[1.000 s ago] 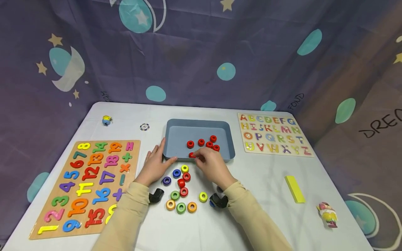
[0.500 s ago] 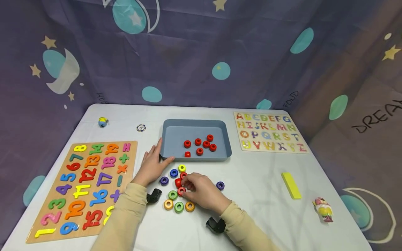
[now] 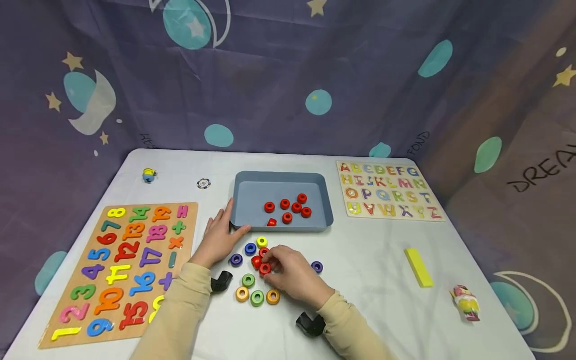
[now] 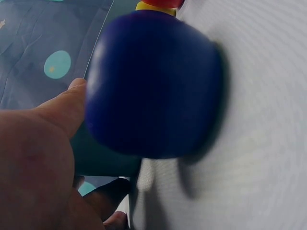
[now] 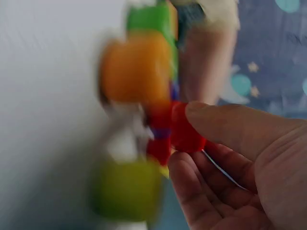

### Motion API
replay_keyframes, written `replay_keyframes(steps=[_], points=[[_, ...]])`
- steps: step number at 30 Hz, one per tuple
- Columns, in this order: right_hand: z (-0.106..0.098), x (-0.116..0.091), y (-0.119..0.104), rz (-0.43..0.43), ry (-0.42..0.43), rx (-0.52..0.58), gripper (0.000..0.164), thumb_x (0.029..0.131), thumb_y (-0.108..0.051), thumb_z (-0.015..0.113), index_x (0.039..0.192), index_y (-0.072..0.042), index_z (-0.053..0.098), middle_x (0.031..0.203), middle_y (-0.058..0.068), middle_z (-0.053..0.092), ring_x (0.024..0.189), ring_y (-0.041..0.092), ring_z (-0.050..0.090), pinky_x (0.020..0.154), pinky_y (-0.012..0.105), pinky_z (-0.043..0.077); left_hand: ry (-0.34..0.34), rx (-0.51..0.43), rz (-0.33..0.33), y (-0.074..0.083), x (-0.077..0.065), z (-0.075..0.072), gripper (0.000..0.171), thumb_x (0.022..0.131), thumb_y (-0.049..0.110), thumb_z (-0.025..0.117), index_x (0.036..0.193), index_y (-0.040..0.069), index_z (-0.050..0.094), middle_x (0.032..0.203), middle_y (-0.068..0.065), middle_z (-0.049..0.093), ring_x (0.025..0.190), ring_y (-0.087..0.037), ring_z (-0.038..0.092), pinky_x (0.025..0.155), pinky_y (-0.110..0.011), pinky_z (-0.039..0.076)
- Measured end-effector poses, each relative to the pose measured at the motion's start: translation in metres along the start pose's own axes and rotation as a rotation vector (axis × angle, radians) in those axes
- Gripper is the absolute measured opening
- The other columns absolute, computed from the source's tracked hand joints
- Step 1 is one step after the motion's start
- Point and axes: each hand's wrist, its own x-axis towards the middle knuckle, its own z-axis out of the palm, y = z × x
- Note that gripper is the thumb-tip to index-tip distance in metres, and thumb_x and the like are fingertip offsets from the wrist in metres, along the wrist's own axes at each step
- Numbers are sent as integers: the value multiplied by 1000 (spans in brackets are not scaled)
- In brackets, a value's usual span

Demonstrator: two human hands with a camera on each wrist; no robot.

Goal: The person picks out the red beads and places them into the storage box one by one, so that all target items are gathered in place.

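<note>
My right hand (image 3: 294,272) is over the loose beads in front of the tray. Its thumb and fingertips pinch a red ring-shaped bead (image 5: 184,129), also seen in the head view (image 3: 265,269). Two more red beads (image 3: 256,262) lie right beside it. At the front left corner of the blue-grey tray (image 3: 279,182), my left hand (image 3: 220,240) rests with fingers extended along the left side and thumb along the front edge. Several red beads (image 3: 297,207) lie inside the tray. A blue bead (image 4: 153,86) looms large before the left wrist camera.
Around my hands lie green (image 3: 248,280), orange (image 3: 273,296), yellow (image 3: 262,242) and purple beads (image 3: 317,267). A number board (image 3: 123,270) sits left, a letter board (image 3: 389,190) back right. A yellow block (image 3: 419,267) and a small figurine (image 3: 466,302) are on the right.
My right hand let go of a red bead in the tray, came back toward me and took hold of another red bead. My left hand stayed at the tray corner.
</note>
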Motion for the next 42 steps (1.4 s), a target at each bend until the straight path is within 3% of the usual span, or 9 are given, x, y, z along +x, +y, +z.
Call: replay_keyframes(steps=[5,10,15,21,33,38,42], points=[[-32,11,15,81,168,22,30,80,-15,78,108,-14,67,97,-4,64,84,13,63,76,31,57,-3,3,10,1,1,1,92,92,56,53,156,23,-4,160,-17,18,149,-39,9,122,-54,-5],[-58,30,39,185,292,-19,28,81,-13,77,107,-12,68,99,2,65,85,16,63,77,31,56,-2,5,15,1,1,1,91,93,55,53,156,23,-4,160,-17,19,149,-39,10,122,-55,-5],[-65,47,56,263,293,-40,29,82,-14,76,109,-8,67,102,7,65,88,18,62,78,31,55,-5,2,12,1,1,2,92,92,57,53,156,23,-4,161,-17,18,149,-39,9,122,-55,-5],[-64,54,63,286,278,-67,31,82,-13,75,111,-6,66,103,8,65,89,19,60,77,32,53,-8,1,11,1,2,4,93,91,59,52,156,24,-5,161,-16,18,150,-38,9,122,-55,-5],[-60,52,55,253,318,-45,29,83,-11,74,111,-7,68,103,8,64,92,21,61,80,33,54,-2,3,9,2,2,1,92,92,57,53,156,24,-4,160,-17,19,150,-38,9,122,-55,-5],[-55,48,34,124,371,-46,20,83,-7,72,103,-8,70,94,7,65,84,18,61,74,30,53,-2,-2,6,1,1,1,92,92,56,54,156,24,-4,160,-17,19,149,-39,9,122,-55,-6],[-45,40,11,-7,293,-65,19,82,-6,73,100,-10,70,94,3,68,81,12,62,72,24,55,-1,-1,4,0,1,1,92,92,57,53,156,24,-4,160,-18,20,149,-39,9,122,-55,-5]])
